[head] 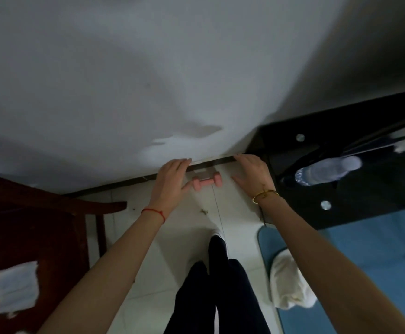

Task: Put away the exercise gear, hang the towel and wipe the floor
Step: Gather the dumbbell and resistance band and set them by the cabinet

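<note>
A small pink dumbbell (206, 181) lies on the white tiled floor against the dark skirting at the foot of the wall. My left hand (171, 179) reaches down just left of it, fingers straight, thumb close to the dumbbell's left end. My right hand (253, 175), with a gold bangle on the wrist, is stretched out to the right of it with straight fingers and holds nothing. A cream towel (288, 280) lies crumpled on the blue exercise mat (365, 256) at the right.
A black glass table (341, 131) stands at the right with a clear water bottle (326, 171) lying on it. A dark red wooden chair (28, 225) at the left carries a white cloth (16, 288). My dark-trousered legs (216, 285) stand on the floor between them.
</note>
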`<state>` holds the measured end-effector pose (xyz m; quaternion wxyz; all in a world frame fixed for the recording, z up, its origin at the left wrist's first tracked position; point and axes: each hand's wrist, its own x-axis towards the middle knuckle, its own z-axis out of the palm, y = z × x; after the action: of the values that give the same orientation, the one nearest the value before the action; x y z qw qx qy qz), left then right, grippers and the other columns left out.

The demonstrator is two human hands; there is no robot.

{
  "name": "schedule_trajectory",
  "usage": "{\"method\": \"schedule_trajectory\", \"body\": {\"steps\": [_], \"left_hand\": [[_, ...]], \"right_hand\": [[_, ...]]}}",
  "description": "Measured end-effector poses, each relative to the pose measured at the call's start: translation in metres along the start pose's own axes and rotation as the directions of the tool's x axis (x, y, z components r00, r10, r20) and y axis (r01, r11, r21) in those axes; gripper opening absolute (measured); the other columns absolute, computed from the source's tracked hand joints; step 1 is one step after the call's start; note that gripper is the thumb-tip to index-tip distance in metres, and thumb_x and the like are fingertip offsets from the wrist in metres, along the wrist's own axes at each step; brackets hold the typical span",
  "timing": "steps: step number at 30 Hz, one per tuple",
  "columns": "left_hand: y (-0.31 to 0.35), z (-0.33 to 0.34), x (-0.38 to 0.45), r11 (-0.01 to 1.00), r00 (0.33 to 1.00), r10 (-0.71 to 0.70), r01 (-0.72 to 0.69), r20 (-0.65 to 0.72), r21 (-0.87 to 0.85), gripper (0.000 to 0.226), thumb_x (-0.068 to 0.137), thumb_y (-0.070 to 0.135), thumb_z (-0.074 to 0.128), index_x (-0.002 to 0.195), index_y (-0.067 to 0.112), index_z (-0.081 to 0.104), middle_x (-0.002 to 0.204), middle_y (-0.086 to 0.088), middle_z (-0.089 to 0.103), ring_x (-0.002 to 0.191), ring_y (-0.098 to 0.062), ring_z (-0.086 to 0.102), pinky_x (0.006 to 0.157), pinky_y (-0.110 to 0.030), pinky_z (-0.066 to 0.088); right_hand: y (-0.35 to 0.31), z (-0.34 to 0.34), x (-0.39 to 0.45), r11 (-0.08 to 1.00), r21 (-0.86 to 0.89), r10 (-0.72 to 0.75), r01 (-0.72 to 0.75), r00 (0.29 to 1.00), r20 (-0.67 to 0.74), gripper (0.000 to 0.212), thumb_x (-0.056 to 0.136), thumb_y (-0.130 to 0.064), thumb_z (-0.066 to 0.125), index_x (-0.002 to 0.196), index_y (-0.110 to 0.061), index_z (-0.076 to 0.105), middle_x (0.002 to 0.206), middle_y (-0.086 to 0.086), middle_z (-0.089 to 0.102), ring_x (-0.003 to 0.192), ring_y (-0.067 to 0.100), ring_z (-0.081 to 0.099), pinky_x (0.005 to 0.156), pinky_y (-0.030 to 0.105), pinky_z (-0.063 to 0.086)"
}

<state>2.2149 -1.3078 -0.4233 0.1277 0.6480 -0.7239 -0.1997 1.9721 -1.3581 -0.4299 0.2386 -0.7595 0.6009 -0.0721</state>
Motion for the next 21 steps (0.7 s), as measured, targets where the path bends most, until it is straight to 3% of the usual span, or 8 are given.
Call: {"method": "schedule_trajectory", "body": {"steps": [5, 11, 14, 21], "left_hand": [[0.054, -0.097, -0.03, 0.999, 0.999, 0.035, -0.034, -0.032, 0.039, 0.059, 0.082, 0.02, 0.073, 0.136, 0.008, 0.053, 0.133, -0.012, 0.059, 0.123, -0.031, 0.053, 0.106, -0.049, 0.04], [0.113, -0.186, -0.075, 0.989, 0.985, 0.142, -0.136, -0.099, 0.056, 0.055, 0.083, 0.022, 0.074, 0.134, 0.012, 0.055, 0.131, -0.008, 0.059, 0.123, -0.028, 0.053, 0.107, -0.044, 0.038], [0.139, -0.216, -0.094, 0.978, 0.972, 0.206, -0.2, -0.113, 0.061, 0.054, 0.085, 0.022, 0.073, 0.135, 0.012, 0.056, 0.13, -0.007, 0.06, 0.121, -0.026, 0.052, 0.106, -0.04, 0.036], [0.203, -0.246, -0.134, 0.937, 0.935, 0.347, -0.344, -0.069, 0.053, 0.053, 0.084, 0.023, 0.074, 0.133, 0.012, 0.057, 0.13, -0.005, 0.059, 0.122, -0.024, 0.051, 0.103, -0.04, 0.04]], "right_hand": [[-0.044, -0.1, -0.06, 0.999, 0.037, 0.039, -0.036, 0.995, -0.092, 0.054, 0.084, -0.03, 0.065, 0.133, -0.016, 0.05, 0.133, 0.006, 0.054, 0.128, 0.026, 0.041, 0.107, 0.041, 0.031], [-0.086, -0.183, -0.146, 0.991, 0.121, 0.087, -0.058, 0.963, -0.255, 0.054, 0.083, -0.027, 0.068, 0.132, -0.015, 0.051, 0.13, 0.008, 0.056, 0.123, 0.028, 0.046, 0.104, 0.042, 0.037], [-0.094, -0.211, -0.187, 0.992, 0.096, 0.105, -0.079, 0.943, -0.317, 0.054, 0.083, -0.029, 0.068, 0.133, -0.016, 0.051, 0.129, 0.005, 0.057, 0.122, 0.026, 0.047, 0.103, 0.038, 0.034], [-0.092, -0.247, -0.292, 0.982, 0.061, 0.185, -0.176, 0.89, -0.417, 0.053, 0.081, -0.03, 0.07, 0.13, -0.017, 0.054, 0.122, 0.005, 0.061, 0.115, 0.028, 0.05, 0.095, 0.041, 0.04]]}}
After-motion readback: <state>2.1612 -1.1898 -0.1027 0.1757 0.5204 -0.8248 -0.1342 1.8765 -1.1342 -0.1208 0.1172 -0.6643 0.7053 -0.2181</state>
